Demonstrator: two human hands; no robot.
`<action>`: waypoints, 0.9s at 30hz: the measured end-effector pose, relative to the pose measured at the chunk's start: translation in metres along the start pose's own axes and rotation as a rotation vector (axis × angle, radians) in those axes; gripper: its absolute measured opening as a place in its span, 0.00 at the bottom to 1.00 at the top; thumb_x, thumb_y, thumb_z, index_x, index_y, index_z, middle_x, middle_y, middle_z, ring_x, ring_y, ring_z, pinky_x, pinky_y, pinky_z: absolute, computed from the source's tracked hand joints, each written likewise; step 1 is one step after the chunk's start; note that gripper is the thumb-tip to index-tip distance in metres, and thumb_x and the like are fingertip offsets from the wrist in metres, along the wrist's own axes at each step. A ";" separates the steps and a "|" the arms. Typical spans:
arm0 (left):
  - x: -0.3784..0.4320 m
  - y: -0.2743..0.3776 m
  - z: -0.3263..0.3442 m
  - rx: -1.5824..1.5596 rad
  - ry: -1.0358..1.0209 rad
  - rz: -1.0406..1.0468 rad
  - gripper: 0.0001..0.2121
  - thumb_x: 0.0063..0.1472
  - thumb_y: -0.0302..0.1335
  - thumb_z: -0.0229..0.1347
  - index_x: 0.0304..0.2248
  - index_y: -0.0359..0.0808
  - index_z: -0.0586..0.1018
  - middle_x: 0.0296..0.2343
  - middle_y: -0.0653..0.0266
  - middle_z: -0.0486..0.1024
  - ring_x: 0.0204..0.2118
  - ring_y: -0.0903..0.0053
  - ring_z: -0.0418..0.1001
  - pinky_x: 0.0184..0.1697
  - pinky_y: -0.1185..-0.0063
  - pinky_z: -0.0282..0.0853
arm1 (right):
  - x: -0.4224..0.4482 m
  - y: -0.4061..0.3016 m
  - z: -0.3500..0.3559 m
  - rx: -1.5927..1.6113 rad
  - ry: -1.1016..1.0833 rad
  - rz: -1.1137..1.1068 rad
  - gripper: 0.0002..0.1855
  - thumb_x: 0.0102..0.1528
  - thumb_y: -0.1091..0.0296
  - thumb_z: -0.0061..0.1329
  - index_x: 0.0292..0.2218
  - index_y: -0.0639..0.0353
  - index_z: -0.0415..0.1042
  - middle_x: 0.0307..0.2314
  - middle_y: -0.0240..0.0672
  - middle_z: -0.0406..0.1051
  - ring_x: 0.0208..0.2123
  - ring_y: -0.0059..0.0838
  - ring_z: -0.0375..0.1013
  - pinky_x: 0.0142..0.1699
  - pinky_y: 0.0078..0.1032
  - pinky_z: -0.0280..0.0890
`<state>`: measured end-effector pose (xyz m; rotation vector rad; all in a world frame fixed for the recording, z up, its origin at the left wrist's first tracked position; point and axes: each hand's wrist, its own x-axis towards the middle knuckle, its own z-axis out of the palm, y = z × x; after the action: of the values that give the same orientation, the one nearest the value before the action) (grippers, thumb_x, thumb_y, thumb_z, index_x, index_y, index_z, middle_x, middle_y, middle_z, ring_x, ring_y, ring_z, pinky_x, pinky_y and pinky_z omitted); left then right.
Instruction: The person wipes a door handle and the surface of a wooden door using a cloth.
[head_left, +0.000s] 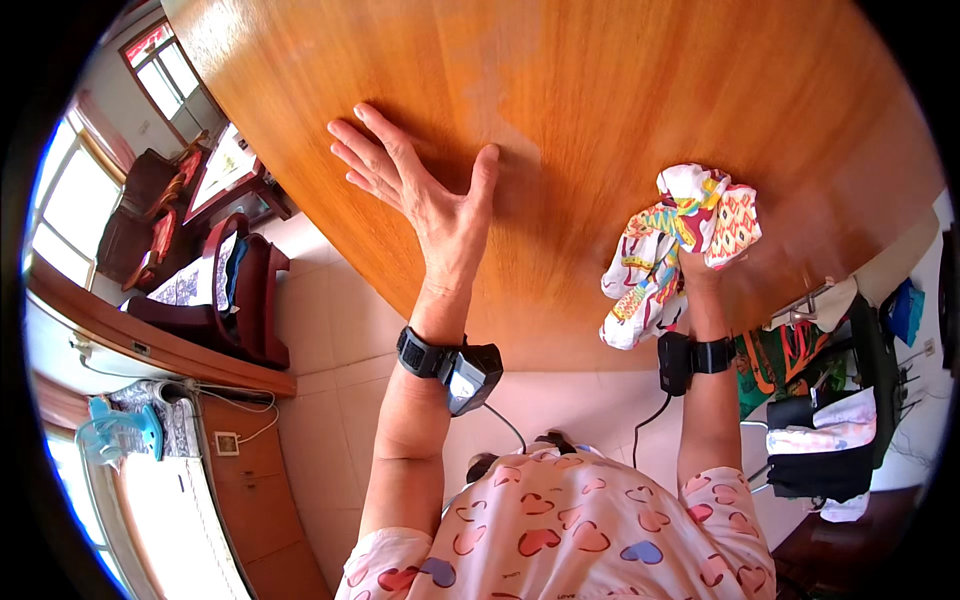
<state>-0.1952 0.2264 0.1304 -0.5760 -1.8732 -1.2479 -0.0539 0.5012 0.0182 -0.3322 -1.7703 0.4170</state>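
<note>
A broad varnished wooden door panel fills the upper part of the head view. My left hand is at the panel's left half, fingers and thumb spread, holding nothing. Whether its whole palm touches the wood is hard to tell. To the right, my right hand grips a crumpled white cloth with a colourful print against the panel. The cloth covers nearly all of that hand's fingers, and one fold hangs down beside the wrist. Each wrist wears a black strap with a small cabled device.
A metal handle is near the panel's lower right edge, with hanging clothes beyond. Dark wooden chairs and a low table stand to the left. A cabinet is at lower left, on a tiled floor.
</note>
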 end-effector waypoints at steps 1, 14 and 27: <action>0.001 0.003 0.001 -0.003 0.006 -0.014 0.50 0.44 0.41 0.59 0.59 0.38 0.39 0.59 0.48 0.26 0.61 0.54 0.20 0.58 0.58 0.17 | -0.002 0.002 -0.004 0.003 -0.001 0.005 0.19 0.38 0.78 0.51 0.36 0.63 0.67 0.35 0.44 0.65 0.39 0.44 0.64 0.43 0.36 0.59; 0.001 0.009 0.007 0.046 0.022 -0.036 0.54 0.40 0.40 0.61 0.59 0.37 0.36 0.58 0.47 0.24 0.61 0.53 0.20 0.58 0.58 0.18 | -0.021 0.014 -0.015 0.022 0.003 0.031 0.20 0.40 0.77 0.51 0.39 0.65 0.67 0.37 0.45 0.65 0.41 0.44 0.64 0.46 0.37 0.59; -0.004 0.004 0.000 0.046 -0.033 0.033 0.51 0.42 0.40 0.60 0.59 0.35 0.38 0.58 0.43 0.26 0.60 0.51 0.19 0.58 0.58 0.19 | 0.072 -0.099 0.023 -0.089 0.130 -0.492 0.24 0.37 0.74 0.53 0.40 0.62 0.68 0.38 0.43 0.65 0.40 0.45 0.63 0.45 0.40 0.57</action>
<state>-0.1899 0.2286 0.1297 -0.6041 -1.9065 -1.1776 -0.0930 0.4423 0.1206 0.0200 -1.6757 -0.0345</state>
